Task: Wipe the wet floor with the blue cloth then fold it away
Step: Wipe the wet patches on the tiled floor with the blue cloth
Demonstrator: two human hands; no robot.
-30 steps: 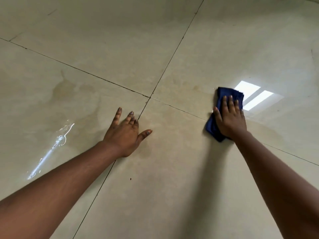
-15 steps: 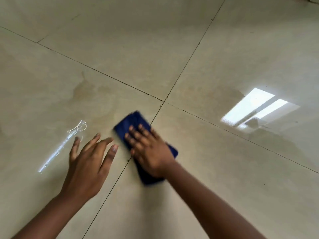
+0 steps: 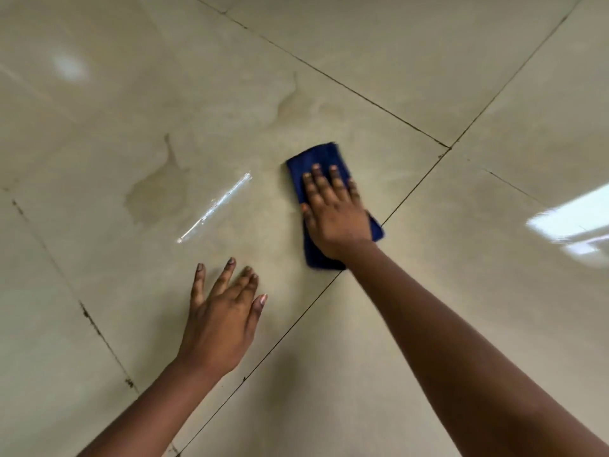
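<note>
The cloth [image 3: 329, 179], a deep blue pad of soft, napped fabric folded into a thick oblong, lies flat on the floor [image 3: 428, 77] just left of a dark grout line, its long side running away from the person. The right hand [image 3: 333, 216] lies palm-down on top of it, fingers straight and close together, covering the pad's middle so that only the far end, the left edge and two near corners show; it presses rather than pinches. The left hand [image 3: 220, 321] rests apart from the cloth, nearer the person, with fingers spread and nothing in it; whether the palm touches the tile cannot be told. The floor is large, glossy beige tile with thin dark joints that are chipped and stained in places. Left of the cloth a darker, irregular wet patch [image 3: 155, 192] with a pointed tip spreads over the tile, and another, fainter one [image 3: 296, 103] lies beyond the cloth. A thin bright streak [image 3: 214, 206] glints between the patch and the cloth, and a pale window reflection [image 3: 570, 222] shines at the right edge.
</note>
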